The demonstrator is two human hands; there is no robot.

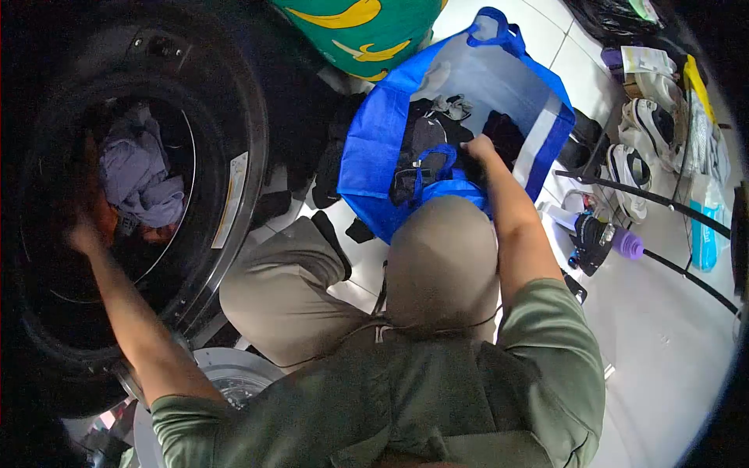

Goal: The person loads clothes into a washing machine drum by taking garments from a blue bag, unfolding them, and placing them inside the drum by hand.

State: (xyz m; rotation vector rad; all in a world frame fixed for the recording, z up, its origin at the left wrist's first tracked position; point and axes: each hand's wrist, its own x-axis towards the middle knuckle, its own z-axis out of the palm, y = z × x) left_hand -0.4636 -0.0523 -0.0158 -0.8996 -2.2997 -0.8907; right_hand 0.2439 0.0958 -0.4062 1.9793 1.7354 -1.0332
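Note:
My left hand (83, 234) reaches inside the drum of a dark front-loading washing machine (253, 117). It is smeared by motion, so I cannot see how its fingers lie. Beside it in the drum are a bunched grey-purple garment (140, 168) and an orange and dark cloth (160, 232). My right hand (480, 148) is inside a large blue bag (367, 152), its fingers curled closed on a dark garment (470, 165). Dark clothes (425, 136) and a small grey piece of cloth (454, 106) lie in the bag around that hand.
A green bag with yellow bananas (363, 35) stands beyond the blue bag. Sneakers (651, 129), a purple-capped bottle (626, 243) and a black rack rail (647, 195) are at right. Dark clothing (360, 230) lies on the white tile floor near my bent legs (441, 269).

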